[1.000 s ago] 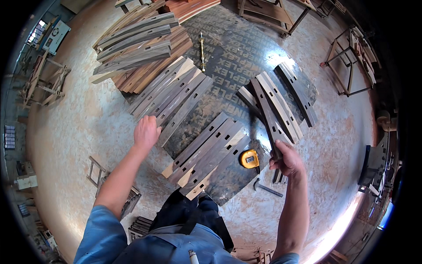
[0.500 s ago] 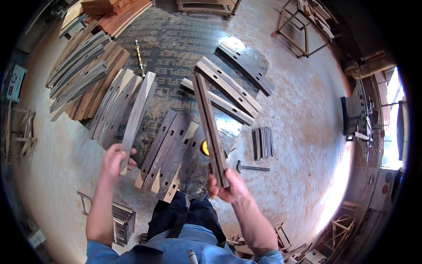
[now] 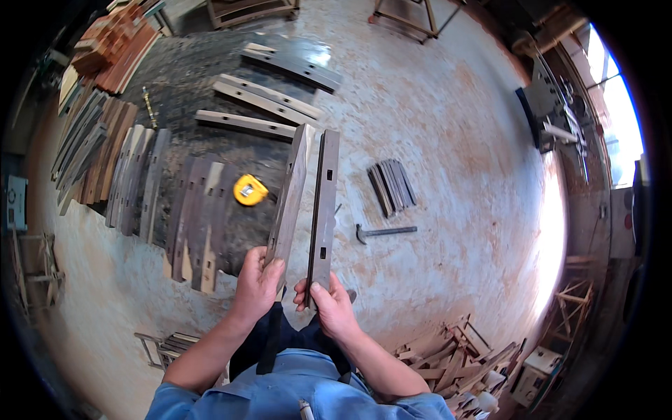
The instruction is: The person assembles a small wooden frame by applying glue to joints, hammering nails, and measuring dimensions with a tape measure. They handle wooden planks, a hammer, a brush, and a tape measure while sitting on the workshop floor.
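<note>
I hold two long dark wooden boards upright, side by side, in front of me. My left hand (image 3: 257,285) grips the bottom of the left board (image 3: 290,192). My right hand (image 3: 327,302) grips the bottom of the right board (image 3: 324,199), which has rectangular slots cut along its face. The two boards stand close together, nearly touching, and their tops reach toward the far floor. Beyond them a yellow tape measure (image 3: 249,190) lies on a dark mat (image 3: 175,84).
A row of slotted boards (image 3: 185,210) lies on the floor at left, with stacked planks (image 3: 91,133) beyond. More boards (image 3: 269,98) lie farther off. A hammer (image 3: 385,231) and a bundle of short slats (image 3: 392,185) lie at right. Scrap wood (image 3: 455,353) piles at lower right.
My left hand took up a second board from the row at left and brought it beside the one in my right hand. My view turned to the right.
</note>
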`<state>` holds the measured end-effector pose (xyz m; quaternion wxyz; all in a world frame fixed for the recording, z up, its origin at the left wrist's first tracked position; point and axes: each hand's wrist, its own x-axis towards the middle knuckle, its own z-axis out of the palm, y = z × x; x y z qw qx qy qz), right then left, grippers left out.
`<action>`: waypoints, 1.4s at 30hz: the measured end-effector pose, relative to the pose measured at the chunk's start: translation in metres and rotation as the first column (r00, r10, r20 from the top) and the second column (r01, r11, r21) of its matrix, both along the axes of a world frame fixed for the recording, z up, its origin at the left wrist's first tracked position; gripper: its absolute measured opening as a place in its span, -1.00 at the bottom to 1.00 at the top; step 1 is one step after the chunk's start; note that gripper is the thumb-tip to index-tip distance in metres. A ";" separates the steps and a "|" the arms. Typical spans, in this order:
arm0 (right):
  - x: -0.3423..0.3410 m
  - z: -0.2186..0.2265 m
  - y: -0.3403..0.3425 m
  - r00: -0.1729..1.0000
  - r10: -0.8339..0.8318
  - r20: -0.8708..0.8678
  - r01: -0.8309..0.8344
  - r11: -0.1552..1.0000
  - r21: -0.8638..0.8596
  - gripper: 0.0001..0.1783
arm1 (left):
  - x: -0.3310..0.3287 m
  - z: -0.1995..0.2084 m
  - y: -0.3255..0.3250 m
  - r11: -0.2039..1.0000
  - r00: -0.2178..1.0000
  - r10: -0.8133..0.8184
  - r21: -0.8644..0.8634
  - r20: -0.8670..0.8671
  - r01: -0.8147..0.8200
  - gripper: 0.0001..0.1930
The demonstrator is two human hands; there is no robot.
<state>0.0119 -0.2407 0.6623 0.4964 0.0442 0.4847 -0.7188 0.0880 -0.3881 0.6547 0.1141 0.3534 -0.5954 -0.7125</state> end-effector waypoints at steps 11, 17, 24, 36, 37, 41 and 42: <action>-0.030 -0.020 0.214 0.984 -0.134 -0.116 0.150 0.978 0.147 -0.70 | -0.067 -0.012 0.220 0.994 0.993 -0.086 -0.063 0.080 0.091 -0.73; -0.054 -0.013 0.253 0.909 0.004 -0.417 0.165 0.915 0.368 -0.60 | -0.104 -0.020 0.284 0.977 0.976 -0.212 0.008 0.042 0.212 -0.74; -0.070 -0.026 0.264 0.854 0.006 -0.521 0.186 0.931 0.315 -0.48 | -0.133 -0.015 0.279 0.811 0.958 -0.230 0.511 -0.172 0.286 -0.54; -0.156 -0.014 0.269 0.880 0.328 -0.344 -0.257 0.937 0.235 -0.49 | -0.165 -0.034 0.271 0.909 0.979 -0.117 0.379 -0.168 0.173 -0.30; -0.175 -0.022 0.280 0.891 0.376 -0.256 -0.345 0.925 0.158 -0.53 | -0.171 -0.035 0.276 0.916 0.976 -0.129 0.355 -0.176 0.185 -0.29; -0.252 -0.070 0.306 0.961 0.018 0.275 -0.018 1.000 -0.004 -0.56 | -0.193 -0.025 0.314 0.921 0.975 -0.213 0.320 -0.061 0.221 -0.30; -0.268 -0.086 0.316 0.890 -0.093 0.446 0.103 0.995 0.001 -0.53 | -0.198 -0.013 0.328 0.929 0.962 -0.266 0.282 0.054 0.241 -0.31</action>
